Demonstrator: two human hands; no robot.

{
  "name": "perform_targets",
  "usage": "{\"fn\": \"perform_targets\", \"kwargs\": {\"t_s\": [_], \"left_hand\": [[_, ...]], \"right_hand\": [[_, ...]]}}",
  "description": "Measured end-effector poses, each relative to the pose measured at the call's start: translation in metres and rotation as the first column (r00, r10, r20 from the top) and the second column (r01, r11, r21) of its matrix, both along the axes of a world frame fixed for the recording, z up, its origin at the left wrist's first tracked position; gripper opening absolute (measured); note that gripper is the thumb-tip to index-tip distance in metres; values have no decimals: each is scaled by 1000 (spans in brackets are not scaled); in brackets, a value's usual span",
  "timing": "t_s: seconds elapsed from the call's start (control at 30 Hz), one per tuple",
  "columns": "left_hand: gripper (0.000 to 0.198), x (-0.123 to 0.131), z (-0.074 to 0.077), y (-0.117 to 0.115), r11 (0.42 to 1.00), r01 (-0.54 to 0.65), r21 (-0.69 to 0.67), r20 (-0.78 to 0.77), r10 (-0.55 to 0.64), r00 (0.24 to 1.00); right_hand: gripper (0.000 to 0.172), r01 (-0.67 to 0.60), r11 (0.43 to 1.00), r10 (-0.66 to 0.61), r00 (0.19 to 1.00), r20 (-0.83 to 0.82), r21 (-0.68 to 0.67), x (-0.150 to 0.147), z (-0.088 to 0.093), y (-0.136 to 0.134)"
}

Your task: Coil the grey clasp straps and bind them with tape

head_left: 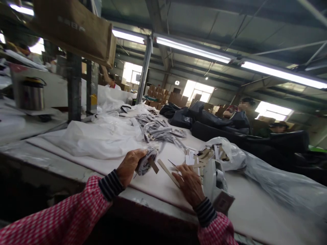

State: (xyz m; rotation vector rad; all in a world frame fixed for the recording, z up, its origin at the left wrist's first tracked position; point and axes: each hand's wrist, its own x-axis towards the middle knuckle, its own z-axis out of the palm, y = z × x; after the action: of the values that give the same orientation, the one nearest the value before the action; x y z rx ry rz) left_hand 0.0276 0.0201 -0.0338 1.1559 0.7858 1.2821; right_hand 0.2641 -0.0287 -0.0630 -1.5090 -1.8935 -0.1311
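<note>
Over table (245,197), held roll (144,164), bag (76,37), blurred lettering (71,24)

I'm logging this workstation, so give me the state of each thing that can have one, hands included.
Left hand: closed on gray roll
Gray roll: wound up, brown tab sticking out
Right hand: fingers bent by a brown strip, grip unclear
Heaped brown strips: loose
Gray straps: loosely heaped
White sheeting: rumpled
Clear plastic bag: open
Black bundles: piled
Fluorescent tubes: lit
Vacuum flask: upright
</note>
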Motion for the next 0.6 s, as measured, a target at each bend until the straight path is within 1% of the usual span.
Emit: {"fn": "perform_targets", "kwargs": {"t_s": [0.03,0.07,0.1,0.17,0.2,0.23,0.33,0.4,0.5,0.6], "left_hand": [[37,2,1,-4,999,25,33,-38,-24,999],[37,5,2,-8,996,54,68,-83,-48,995],[36,7,2,-11,991,91,100,-132,-77,988],[33,11,3,-14,973,172,157,-231,-133,964],[32,11,4,-15,959,203,199,-294,-140,946],[29,11,4,-15,942,222,252,-366,-119,923],[25,4,7,-15,874,238,424,-564,49,825],[25,-1,9,-16,828,276,489,-632,118,766],[26,-6,12,-16,787,350,507,-663,97,742],[28,-7,12,-13,783,390,485,-655,30,755]], "right_hand": [[22,-58,998,53,991,-124,-38,-6,2,-2],[25,-140,986,112,955,-274,-85,-15,4,-4],[28,-240,961,161,888,-430,-134,-27,6,-6],[30,-434,882,202,701,-684,-183,-50,7,-10],[29,-497,850,198,607,-770,-174,-61,7,-10],[28,-528,836,181,520,-835,-148,-69,6,-11],[29,-517,854,116,306,-945,-63,-82,0,-11],[31,-526,850,94,189,-977,-20,-84,-5,-10],[28,-540,839,102,33,-994,68,-84,-10,-7],[25,-540,827,125,-97,-987,158,-87,-10,-3]]}}
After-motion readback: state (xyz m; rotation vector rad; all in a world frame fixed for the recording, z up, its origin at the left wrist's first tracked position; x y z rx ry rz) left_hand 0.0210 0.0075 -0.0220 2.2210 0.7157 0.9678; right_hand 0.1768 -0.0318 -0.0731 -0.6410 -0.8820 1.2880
